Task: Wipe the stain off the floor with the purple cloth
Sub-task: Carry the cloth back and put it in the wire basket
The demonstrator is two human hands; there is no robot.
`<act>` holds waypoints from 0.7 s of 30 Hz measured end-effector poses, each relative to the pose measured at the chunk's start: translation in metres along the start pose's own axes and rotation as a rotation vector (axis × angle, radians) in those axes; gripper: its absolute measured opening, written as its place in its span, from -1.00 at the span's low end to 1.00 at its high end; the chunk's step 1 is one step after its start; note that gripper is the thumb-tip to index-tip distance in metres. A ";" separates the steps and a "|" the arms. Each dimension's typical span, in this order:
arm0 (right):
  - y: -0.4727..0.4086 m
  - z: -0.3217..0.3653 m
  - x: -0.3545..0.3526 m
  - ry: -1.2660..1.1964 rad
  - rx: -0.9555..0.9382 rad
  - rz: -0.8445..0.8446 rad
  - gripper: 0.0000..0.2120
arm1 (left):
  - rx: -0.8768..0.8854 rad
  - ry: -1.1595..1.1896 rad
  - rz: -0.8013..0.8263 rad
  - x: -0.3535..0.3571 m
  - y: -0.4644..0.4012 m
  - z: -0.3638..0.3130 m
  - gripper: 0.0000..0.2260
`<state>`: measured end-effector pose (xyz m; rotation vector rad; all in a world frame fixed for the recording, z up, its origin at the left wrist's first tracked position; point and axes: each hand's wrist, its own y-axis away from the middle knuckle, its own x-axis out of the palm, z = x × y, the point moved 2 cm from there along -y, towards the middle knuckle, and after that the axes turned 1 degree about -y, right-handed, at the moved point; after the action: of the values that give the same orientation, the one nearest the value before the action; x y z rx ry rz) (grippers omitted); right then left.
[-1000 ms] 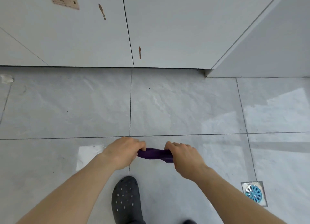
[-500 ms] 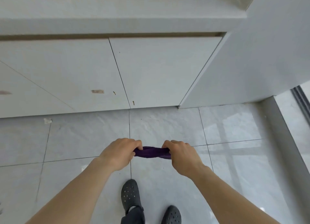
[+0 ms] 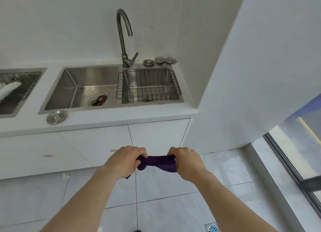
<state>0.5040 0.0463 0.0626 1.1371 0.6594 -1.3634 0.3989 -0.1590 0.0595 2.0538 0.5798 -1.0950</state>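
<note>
The purple cloth [image 3: 157,163] is bunched and stretched between both fists, held in the air in front of the white cabinet doors. My left hand [image 3: 124,161] grips its left end and my right hand [image 3: 186,161] grips its right end, knuckles up. The grey tiled floor [image 3: 165,185] lies below them. No stain shows on the visible tiles. Small brown marks [image 3: 48,156] dot the cabinet front.
A steel sink [image 3: 81,89] with a tall faucet [image 3: 124,37] and a wire basket [image 3: 148,86] sits in the white counter ahead. A white wall [image 3: 260,75] juts out at right, with a window frame [image 3: 295,171] beyond. A floor drain [image 3: 212,228] lies bottom right.
The view has tilted up from the floor to the counter and sink. Both hands have stayed closed on the cloth and risen with it; the cloth now hangs looser on the right.
</note>
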 end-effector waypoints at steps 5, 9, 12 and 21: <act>0.003 0.026 -0.066 0.010 -0.008 -0.084 -0.59 | 0.044 -0.006 -0.088 -0.065 0.018 -0.022 -0.68; 0.002 0.046 -0.108 0.017 -0.022 -0.121 -0.57 | 0.058 -0.003 -0.139 -0.107 0.028 -0.033 -0.69; -0.003 0.057 -0.134 0.010 -0.028 -0.161 -0.56 | 0.079 -0.007 -0.175 -0.137 0.033 -0.037 -0.68; -0.032 0.097 -0.191 0.041 -0.051 -0.296 -0.61 | 0.161 -0.042 -0.309 -0.209 0.026 -0.031 -0.74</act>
<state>0.4197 0.0423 0.2624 1.0576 0.9149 -1.5652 0.3204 -0.1619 0.2571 2.1180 0.8324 -1.3991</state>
